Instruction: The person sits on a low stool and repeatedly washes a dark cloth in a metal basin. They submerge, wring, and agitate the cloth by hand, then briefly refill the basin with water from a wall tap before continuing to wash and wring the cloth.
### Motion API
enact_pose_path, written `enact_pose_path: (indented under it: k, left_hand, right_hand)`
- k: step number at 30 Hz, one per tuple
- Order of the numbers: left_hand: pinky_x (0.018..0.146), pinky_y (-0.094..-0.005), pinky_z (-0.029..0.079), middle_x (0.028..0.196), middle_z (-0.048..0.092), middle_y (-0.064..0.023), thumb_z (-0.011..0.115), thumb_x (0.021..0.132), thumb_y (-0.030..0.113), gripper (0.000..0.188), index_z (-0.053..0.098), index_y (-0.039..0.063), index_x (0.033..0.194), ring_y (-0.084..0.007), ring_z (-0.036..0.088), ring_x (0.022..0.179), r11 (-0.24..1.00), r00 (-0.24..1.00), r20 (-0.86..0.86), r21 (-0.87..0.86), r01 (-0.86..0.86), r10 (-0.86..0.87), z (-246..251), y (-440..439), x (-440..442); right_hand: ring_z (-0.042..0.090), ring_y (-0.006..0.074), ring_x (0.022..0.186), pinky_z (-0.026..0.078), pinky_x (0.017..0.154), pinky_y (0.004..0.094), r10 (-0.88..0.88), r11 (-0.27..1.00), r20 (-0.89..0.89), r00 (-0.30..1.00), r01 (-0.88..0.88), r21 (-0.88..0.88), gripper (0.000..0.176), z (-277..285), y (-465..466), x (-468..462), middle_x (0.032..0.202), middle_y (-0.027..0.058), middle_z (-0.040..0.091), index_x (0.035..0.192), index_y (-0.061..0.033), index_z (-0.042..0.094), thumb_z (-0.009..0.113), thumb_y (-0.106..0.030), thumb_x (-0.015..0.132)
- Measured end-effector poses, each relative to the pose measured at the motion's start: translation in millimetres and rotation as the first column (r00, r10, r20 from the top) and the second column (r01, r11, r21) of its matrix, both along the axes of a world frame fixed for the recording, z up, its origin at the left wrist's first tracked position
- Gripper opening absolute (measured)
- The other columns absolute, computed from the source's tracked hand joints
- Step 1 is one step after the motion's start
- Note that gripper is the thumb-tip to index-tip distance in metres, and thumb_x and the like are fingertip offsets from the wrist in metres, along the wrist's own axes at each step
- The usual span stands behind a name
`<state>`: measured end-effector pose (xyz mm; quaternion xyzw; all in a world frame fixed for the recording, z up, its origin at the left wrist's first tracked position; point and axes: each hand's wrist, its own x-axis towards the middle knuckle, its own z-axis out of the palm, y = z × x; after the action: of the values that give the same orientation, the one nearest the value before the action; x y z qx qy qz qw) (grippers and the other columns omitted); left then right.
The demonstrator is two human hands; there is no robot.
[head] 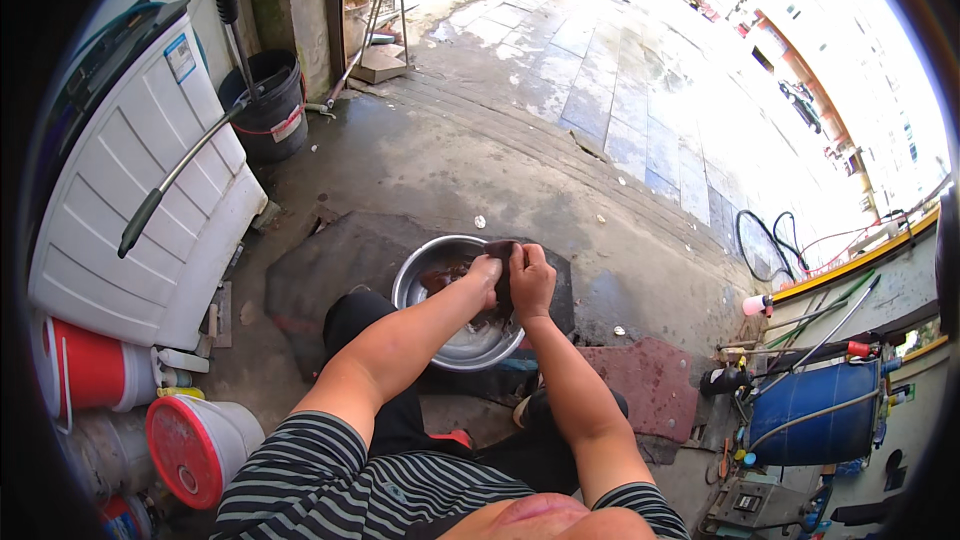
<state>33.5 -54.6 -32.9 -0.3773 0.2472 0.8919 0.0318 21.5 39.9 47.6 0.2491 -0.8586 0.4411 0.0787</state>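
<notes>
Both of my hands are over a round metal basin (412,259) standing on a dark mat. My left hand (485,277) and my right hand (531,274) grip a dark, limp piece of material (504,292) between them, which looks like wet cloth, and it hangs down into the basin. Reddish-brown wet material (439,279) lies in the basin to the left of my left hand, too unclear to name. Cloudy liquid (474,345) shows in the near part. My left forearm hides part of the basin.
Dark mats (337,262) and a reddish mat (645,382) cover parts of the concrete floor. At left are a white plastic washing machine (142,195), a black bucket (274,135) with a long-handled tool, and red-lidded buckets (184,454). A blue drum (817,412) and hoses are at right.
</notes>
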Motion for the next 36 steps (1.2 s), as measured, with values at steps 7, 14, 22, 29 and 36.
enact_pose_path:
  k: [7,14,22,29,36]
  left_hand:
    - [0.075,-0.0431,0.059,0.095,0.072,-0.0115,0.052,0.107,0.04,0.036,0.067,0.007,0.105,-0.0288,0.071,0.085,0.9,0.877,-0.443,0.435,0.028,0.187,-40.5,-13.7,-4.5]
    - [0.081,-0.0449,0.059,0.106,0.074,-0.0147,0.051,0.108,0.049,0.051,0.069,0.003,0.118,-0.0284,0.073,0.092,0.998,0.998,-0.035,-0.039,0.05,-0.051,0.6,12.3,-4.6]
    - [0.091,-0.0456,0.058,0.117,0.072,-0.0078,0.049,0.108,0.052,0.048,0.068,0.01,0.123,-0.0269,0.071,0.104,0.977,0.879,-0.476,0.191,0.095,0.007,-17.5,-16.8,-1.4]
    - [0.09,-0.0437,0.059,0.115,0.073,-0.0075,0.049,0.109,0.047,0.043,0.066,0.012,0.127,-0.0249,0.071,0.103,0.996,0.988,-0.15,-0.076,-0.036,0.025,-13.7,-1.1,-4.1]
    - [0.09,-0.0478,0.06,0.119,0.07,-0.0101,0.049,0.109,0.048,0.044,0.065,0.01,0.124,-0.0305,0.07,0.104,0.999,0.984,-0.179,-0.044,-0.006,-0.002,-6.2,4.3,1.3]
  right_hand:
    - [0.072,0.0393,0.072,0.055,0.065,0.0455,0.221,0.973,0.02,0.975,-0.219,-0.078,0.022,-18.1,-7.6,21.2,0.078,0.019,0.071,0.094,-0.0074,0.066,0.074,-0.027,0.097]
    - [0.071,0.0424,0.071,0.055,0.062,0.0513,-0.193,0.974,0.091,0.977,0.202,-0.106,0.025,-1.9,-4.2,-22.7,0.076,0.0202,0.071,0.091,-0.0064,0.065,0.066,-0.03,0.101]
    - [0.069,0.0394,0.075,0.053,0.067,0.0469,0.354,0.905,-0.254,0.9,-0.399,-0.151,0.017,-4.0,-0.2,21.7,0.079,0.0186,0.068,0.097,-0.0068,0.064,0.074,-0.02,0.093]
    - [0.073,0.0416,0.078,0.057,0.067,0.0468,-0.184,0.969,0.047,0.982,0.189,-0.16,0.021,9.7,2.0,-7.3,0.085,0.0225,0.073,0.099,-0.0032,0.068,0.066,-0.024,0.1]
    - [0.073,0.0406,0.077,0.057,0.065,0.0453,-0.007,0.985,-0.082,0.997,-0.007,-0.172,0.021,-5.7,10.3,-2.1,0.081,0.0205,0.072,0.099,-0.0055,0.068,0.072,-0.026,0.097]
